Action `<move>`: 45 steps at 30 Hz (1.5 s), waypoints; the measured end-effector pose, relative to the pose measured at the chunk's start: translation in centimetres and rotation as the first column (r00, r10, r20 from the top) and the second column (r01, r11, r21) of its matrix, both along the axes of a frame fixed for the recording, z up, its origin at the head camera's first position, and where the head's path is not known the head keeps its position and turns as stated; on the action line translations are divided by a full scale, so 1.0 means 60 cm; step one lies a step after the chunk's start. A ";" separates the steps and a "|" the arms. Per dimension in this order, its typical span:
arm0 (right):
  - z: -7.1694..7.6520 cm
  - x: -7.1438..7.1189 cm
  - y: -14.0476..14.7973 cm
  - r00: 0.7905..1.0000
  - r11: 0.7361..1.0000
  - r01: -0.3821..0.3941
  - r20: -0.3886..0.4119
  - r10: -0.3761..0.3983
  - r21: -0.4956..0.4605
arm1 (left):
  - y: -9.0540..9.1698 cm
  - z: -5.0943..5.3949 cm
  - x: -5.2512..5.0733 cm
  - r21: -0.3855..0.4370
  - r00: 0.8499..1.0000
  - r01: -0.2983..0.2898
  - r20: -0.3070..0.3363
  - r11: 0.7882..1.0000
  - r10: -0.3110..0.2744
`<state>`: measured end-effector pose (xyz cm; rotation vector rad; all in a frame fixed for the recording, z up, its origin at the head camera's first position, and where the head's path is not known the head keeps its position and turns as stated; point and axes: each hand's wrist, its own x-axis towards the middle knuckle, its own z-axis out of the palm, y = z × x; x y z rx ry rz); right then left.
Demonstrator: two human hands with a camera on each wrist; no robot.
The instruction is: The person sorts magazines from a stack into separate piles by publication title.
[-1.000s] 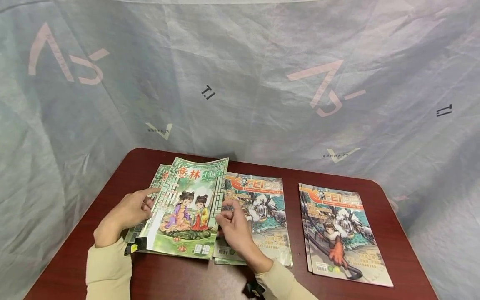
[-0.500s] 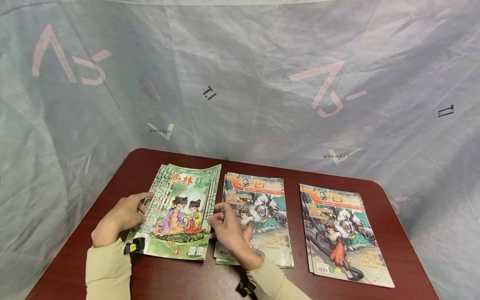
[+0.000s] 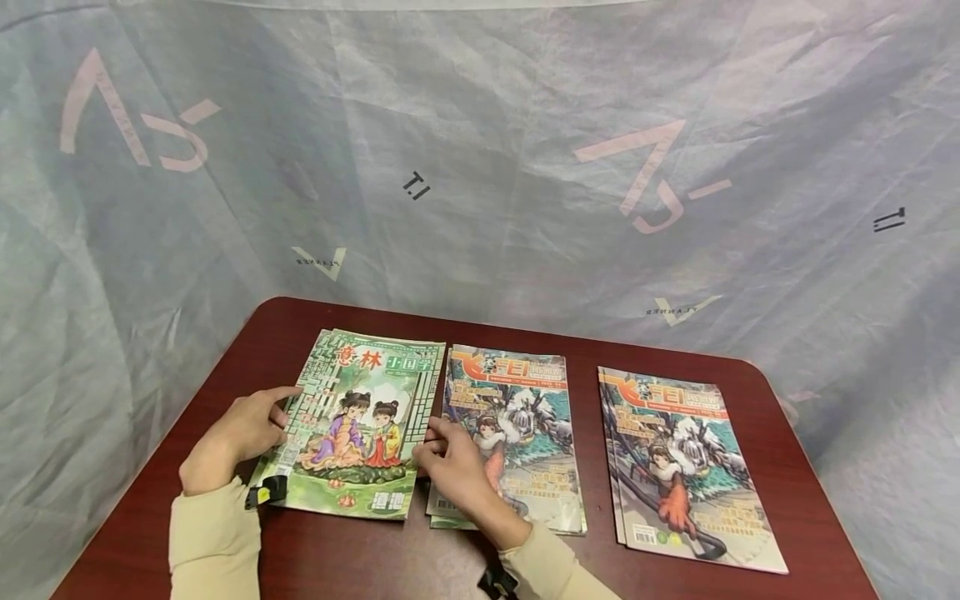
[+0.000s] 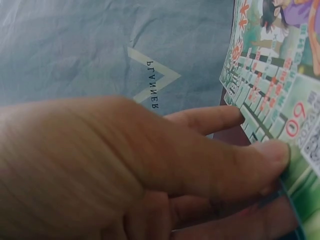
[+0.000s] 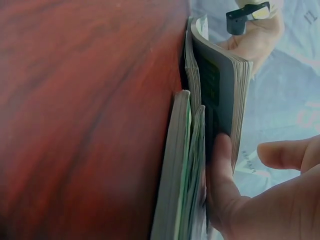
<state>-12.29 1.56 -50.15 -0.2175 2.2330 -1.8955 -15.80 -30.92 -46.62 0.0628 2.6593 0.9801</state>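
Note:
In the head view, a green magazine (image 3: pixel 352 425) with two cartoon figures in robes lies over a matching one (image 3: pixel 318 354) at the table's left. My left hand (image 3: pixel 238 433) pinches its left edge: in the left wrist view the thumb (image 4: pixel 267 157) presses the cover while other fingers reach below the edge. At the right edge is my right hand (image 3: pixel 457 467). The right wrist view shows one finger (image 5: pixel 222 160) against the underside of the slightly raised magazine, and another digit (image 5: pixel 282 152) held apart above it.
A stack of fantasy-cover magazines (image 3: pixel 517 433) lies just right of the green ones, partly under my right forearm. Another such stack (image 3: pixel 686 467) sits farther right on the dark red table (image 3: pixel 600 575). Behind hangs a grey cloth (image 3: pixel 480 167) with printed marks.
The upper green magazine has moved left and down, off the edge of the middle stack and onto its matching one. My right hand has moved left with it; the left hand stays nearly in place.

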 end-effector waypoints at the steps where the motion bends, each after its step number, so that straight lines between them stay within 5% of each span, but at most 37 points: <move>1: 0.000 0.000 0.000 1.000 1.000 0.002 -0.012 -0.001 0.023 | 0.000 -0.001 0.000 -0.003 1.000 0.001 0.001 1.000 -0.001; 12: 0.004 -0.005 0.000 0.999 0.990 -0.029 -0.022 0.032 0.138 | -0.003 0.002 -0.002 -0.068 1.000 0.009 -0.017 0.998 -0.010; 20: 0.004 -0.004 0.003 0.998 0.979 -0.052 -0.024 0.057 0.199 | 0.000 0.002 0.001 -0.083 0.999 -0.009 0.036 0.997 0.012; 28: 0.028 0.012 0.007 0.992 0.957 -0.120 -0.017 0.129 0.266 | 0.002 -0.001 -0.003 -0.103 0.999 0.000 0.032 0.995 0.004; 35: 0.029 0.018 0.013 0.987 0.936 -0.114 -0.068 0.144 0.333 | 0.008 0.001 -0.007 -0.100 0.998 -0.009 -0.068 0.995 0.002; 40: 0.020 0.015 0.019 0.987 0.965 -0.134 -0.053 0.149 0.224 | 0.016 0.004 -0.010 -0.079 0.985 -0.030 -0.173 0.996 0.016; 45: 0.028 0.018 0.034 0.990 0.990 -0.084 -0.105 0.096 0.115 | 0.029 0.011 -0.008 -0.023 0.956 -0.024 -0.294 0.999 0.016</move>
